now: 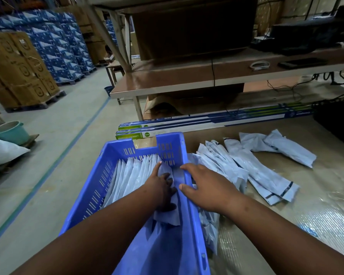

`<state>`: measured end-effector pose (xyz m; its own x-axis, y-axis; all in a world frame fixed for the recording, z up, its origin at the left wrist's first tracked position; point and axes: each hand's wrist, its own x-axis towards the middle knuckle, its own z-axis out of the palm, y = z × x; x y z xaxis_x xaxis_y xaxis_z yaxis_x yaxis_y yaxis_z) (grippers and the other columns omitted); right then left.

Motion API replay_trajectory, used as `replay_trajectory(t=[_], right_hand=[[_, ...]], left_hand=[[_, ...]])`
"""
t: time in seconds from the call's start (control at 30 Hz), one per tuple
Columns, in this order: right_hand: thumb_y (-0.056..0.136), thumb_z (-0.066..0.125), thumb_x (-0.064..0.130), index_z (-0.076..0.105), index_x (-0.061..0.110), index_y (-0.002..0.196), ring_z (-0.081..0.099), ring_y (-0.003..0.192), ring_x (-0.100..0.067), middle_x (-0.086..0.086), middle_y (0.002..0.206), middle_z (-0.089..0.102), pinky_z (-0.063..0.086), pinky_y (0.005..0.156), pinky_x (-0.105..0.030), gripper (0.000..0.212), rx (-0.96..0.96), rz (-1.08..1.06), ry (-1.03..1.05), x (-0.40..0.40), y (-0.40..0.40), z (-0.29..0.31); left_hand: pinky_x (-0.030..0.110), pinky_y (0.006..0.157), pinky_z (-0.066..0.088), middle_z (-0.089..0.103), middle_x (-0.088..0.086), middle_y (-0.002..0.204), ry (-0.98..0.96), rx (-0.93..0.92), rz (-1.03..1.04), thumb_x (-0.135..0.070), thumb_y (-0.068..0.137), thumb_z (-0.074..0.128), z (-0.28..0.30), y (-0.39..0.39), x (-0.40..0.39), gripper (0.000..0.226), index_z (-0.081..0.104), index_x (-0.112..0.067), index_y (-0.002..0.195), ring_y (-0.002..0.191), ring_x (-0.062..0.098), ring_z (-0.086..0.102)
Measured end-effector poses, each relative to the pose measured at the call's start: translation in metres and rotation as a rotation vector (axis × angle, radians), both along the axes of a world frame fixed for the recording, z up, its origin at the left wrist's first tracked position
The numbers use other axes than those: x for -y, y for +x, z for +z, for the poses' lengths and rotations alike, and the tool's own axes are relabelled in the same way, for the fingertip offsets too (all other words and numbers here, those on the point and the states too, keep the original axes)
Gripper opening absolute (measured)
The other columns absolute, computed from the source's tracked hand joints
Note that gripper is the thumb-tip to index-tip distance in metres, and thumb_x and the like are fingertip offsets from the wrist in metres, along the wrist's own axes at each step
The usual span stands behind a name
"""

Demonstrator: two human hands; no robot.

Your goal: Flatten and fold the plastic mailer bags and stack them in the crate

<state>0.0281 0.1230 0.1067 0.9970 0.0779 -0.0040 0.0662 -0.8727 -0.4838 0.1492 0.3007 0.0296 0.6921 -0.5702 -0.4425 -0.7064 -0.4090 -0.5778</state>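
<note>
While the left hand (163, 187) reaches down inside the crate (83, 195), it grips a folded bag (168, 213) with curled fingers, the bag standing on edge against the right wall. To my eye it is being slotted in as the next of the row (131, 171), which stands upright and leans toward the far left corner; filing the bags on edge like that likely keeps the folds from springing open and packs more in. The right hand (207, 187) lies over the crate's right rim with fingers spread and fairly straight, thumb hooked inside. It pinches nothing that I can see, and seems to be there to steady the crate while the other hand pushes the bag home.

The held bag sits under and just in front of the left palm, its lower corner poking out toward the person, close beside the right thumb with only the wall's edge between. More bags wait on the table (286, 245): a loose pile (236, 165) just right of the crate, touching its wall, and a couple (282, 147) farther off. Quite a few are not yet stacked.
</note>
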Motion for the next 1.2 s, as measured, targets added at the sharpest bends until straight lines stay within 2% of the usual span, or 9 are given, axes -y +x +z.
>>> replay_trajectory(t=[0.23, 0.43, 0.53, 0.67, 0.77, 0.97, 1.03, 1.1, 1.2], right_hand=[[0.096, 0.047, 0.065, 0.026, 0.052, 0.149, 0.064, 0.118, -0.021, 0.004, 0.145, 0.054, 0.055, 0.095, -0.046, 0.058, 0.001, 0.002, -0.006, 0.001, 0.0, -0.005], [0.095, 0.044, 0.067, 0.025, 0.053, 0.151, 0.066, 0.114, -0.019, 0.006, 0.144, 0.055, 0.055, 0.094, -0.044, 0.06, -0.007, 0.005, 0.0, 0.001, 0.0, -0.006], [0.096, 0.043, 0.068, 0.024, 0.053, 0.152, 0.064, 0.118, -0.02, 0.006, 0.146, 0.055, 0.055, 0.096, -0.044, 0.062, -0.01, 0.014, -0.004, 0.002, 0.0, -0.007], [0.098, 0.044, 0.069, 0.025, 0.049, 0.155, 0.062, 0.122, -0.02, 0.005, 0.148, 0.054, 0.054, 0.096, -0.044, 0.063, -0.003, 0.025, -0.016, 0.002, 0.0, -0.006], [0.099, 0.041, 0.072, 0.028, 0.047, 0.155, 0.061, 0.123, -0.02, 0.005, 0.146, 0.053, 0.053, 0.097, -0.042, 0.063, 0.014, 0.054, -0.038, 0.003, -0.001, -0.003], [0.096, 0.044, 0.073, 0.041, 0.046, 0.144, 0.062, 0.12, -0.017, 0.008, 0.136, 0.058, 0.054, 0.094, -0.041, 0.055, 0.046, 0.082, -0.013, 0.031, -0.008, 0.005], [0.097, 0.049, 0.069, 0.044, 0.046, 0.144, 0.061, 0.123, -0.015, 0.01, 0.139, 0.057, 0.052, 0.096, -0.039, 0.053, 0.062, 0.076, 0.004, 0.048, -0.013, 0.009], [0.097, 0.05, 0.068, 0.044, 0.046, 0.144, 0.06, 0.123, -0.014, 0.01, 0.14, 0.057, 0.051, 0.097, -0.039, 0.052, 0.077, 0.061, 0.009, 0.069, -0.02, 0.011], [0.096, 0.049, 0.071, 0.042, 0.042, 0.15, 0.061, 0.122, -0.013, 0.01, 0.143, 0.055, 0.051, 0.098, -0.036, 0.062, 0.059, 0.034, 0.007, 0.105, -0.031, 0.011]], left_hand=[[0.077, 0.115, -0.017, 0.031, 0.002, 0.172, 0.141, 0.007, 0.101, -0.086, 0.095, 0.024, 0.013, 0.015, 0.018, 0.088, 0.031, -0.034, 0.165, 0.163, 0.033, 0.009], [0.083, 0.113, -0.012, 0.011, 0.006, 0.177, 0.243, 0.043, 0.151, -0.086, 0.093, 0.026, 0.02, 0.004, 0.036, 0.093, 0.009, -0.035, 0.169, 0.162, 0.043, -0.005], [0.079, 0.115, -0.006, 0.021, 0.001, 0.175, 0.24, 0.09, 0.103, -0.086, 0.092, 0.027, 0.026, -0.002, 0.026, 0.088, 0.021, -0.041, 0.166, 0.161, 0.041, 0.005], [0.075, 0.118, -0.012, 0.052, -0.002, 0.157, 0.053, -0.024, 0.011, -0.079, 0.095, 0.033, 0.035, -0.003, 0.016, 0.072, 0.052, -0.038, 0.151, 0.157, 0.027, 0.027], [0.075, 0.117, -0.014, 0.061, -0.005, 0.145, -0.189, -0.084, -0.011, -0.076, 0.088, 0.037, 0.031, 0.004, 0.01, 0.069, 0.065, -0.034, 0.135, 0.151, 0.02, 0.039], [0.067, 0.126, 0.004, 0.071, -0.007, 0.108, -0.557, -0.017, 0.073, -0.048, 0.094, 0.048, 0.08, -0.021, 0.019, 0.032, 0.069, -0.031, 0.11, 0.119, 0.021, 0.064], [0.063, 0.124, 0.019, 0.07, -0.006, 0.101, -0.595, 0.07, 0.11, -0.038, 0.094, 0.05, 0.097, -0.031, 0.027, 0.021, 0.068, -0.028, 0.099, 0.109, 0.023, 0.066], [0.049, 0.108, 0.041, 0.067, -0.003, 0.097, -0.656, 0.156, 0.128, -0.032, 0.092, 0.052, 0.114, -0.046, 0.04, 0.013, 0.062, -0.025, 0.089, 0.099, 0.026, 0.067], [0.038, 0.078, 0.047, 0.068, 0.003, 0.092, -0.811, 0.212, 0.057, -0.036, 0.092, 0.051, 0.128, -0.073, 0.074, 0.016, 0.046, -0.026, 0.081, 0.087, 0.032, 0.068]])
